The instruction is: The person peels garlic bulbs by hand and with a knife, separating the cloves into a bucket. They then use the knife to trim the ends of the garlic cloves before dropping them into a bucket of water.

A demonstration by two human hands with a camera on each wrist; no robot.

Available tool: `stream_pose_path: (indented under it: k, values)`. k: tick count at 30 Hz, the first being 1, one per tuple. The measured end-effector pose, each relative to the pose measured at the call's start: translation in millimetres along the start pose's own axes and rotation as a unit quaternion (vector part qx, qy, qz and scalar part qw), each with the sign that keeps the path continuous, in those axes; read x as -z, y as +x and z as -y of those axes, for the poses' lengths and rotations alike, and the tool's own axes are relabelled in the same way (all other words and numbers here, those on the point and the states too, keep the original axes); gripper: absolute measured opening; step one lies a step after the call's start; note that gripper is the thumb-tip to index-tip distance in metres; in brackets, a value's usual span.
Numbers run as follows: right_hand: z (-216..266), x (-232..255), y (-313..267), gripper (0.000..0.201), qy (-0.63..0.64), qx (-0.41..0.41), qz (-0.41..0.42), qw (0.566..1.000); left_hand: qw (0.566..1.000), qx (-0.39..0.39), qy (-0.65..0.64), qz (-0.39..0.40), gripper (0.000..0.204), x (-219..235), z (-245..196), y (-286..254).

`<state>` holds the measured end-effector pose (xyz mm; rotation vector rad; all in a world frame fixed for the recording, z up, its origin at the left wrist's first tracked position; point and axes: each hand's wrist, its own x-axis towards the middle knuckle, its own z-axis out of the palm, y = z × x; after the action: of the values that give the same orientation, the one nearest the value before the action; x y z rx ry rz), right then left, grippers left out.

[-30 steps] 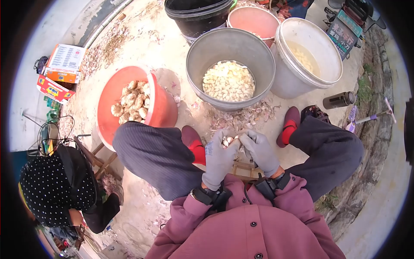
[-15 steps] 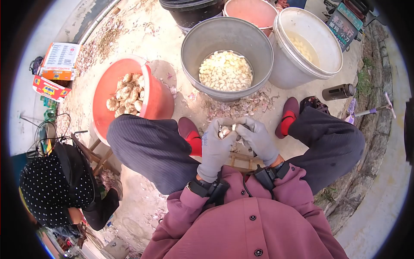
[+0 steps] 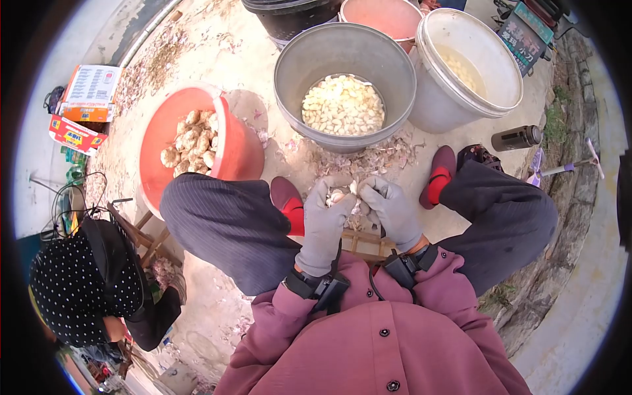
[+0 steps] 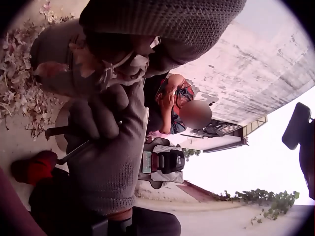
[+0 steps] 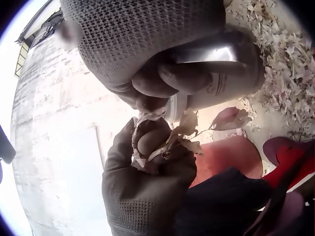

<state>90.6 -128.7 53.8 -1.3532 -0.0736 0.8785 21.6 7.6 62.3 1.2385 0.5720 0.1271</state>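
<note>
In the head view, the gloved left hand (image 3: 322,230) curls round a partly broken garlic bulb (image 3: 337,196). Close on its right is the gloved right hand (image 3: 395,214), thumb and fingertips bent at a pale piece (image 3: 353,187) between the hands. The left wrist view shows a thin metal tool (image 4: 76,152) gripped in the curled fingers of the right hand (image 4: 106,152), beside papery garlic (image 4: 130,69). Dry skins (image 5: 184,129) hang by the left hand (image 5: 147,182) in the right wrist view. Fingers partly cover the garlic.
A grey bucket (image 3: 283,79) holds pale cloves in front; a white bucket (image 3: 507,72) stands to its right. Garlic bulbs lie in a red tub (image 3: 247,151) at left. A flask (image 3: 517,139) lies at right. Another person (image 3: 85,289) sits at lower left.
The head view has shifted, so the buckets and tub sit higher in it. Both hands stay close together at the garlic, with a slightly wider gap between them. The fingertips have shifted a little.
</note>
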Motion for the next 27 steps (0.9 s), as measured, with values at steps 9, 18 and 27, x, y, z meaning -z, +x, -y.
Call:
stream_pose_path:
  k: [9, 18, 27]
  values:
    - [-9.7, -2.0, 3.3, 0.026, 0.106, -0.002, -0.017, 0.994, 0.996, 0.051, -0.067, 0.042, 0.027, -5.2, -5.5, -2.8]
    - [-22.3, 11.4, 8.1, 0.025, 0.140, -0.009, 0.016, 0.990, 0.999, 0.024, 0.021, 0.006, 0.023, 3.5, -6.7, 1.9]
    - [-16.7, 7.6, 10.2, 0.022, 0.038, 0.014, -0.058, 0.997, 0.995, -0.005, 0.100, 0.015, 0.017, -0.5, 14.2, 6.3]
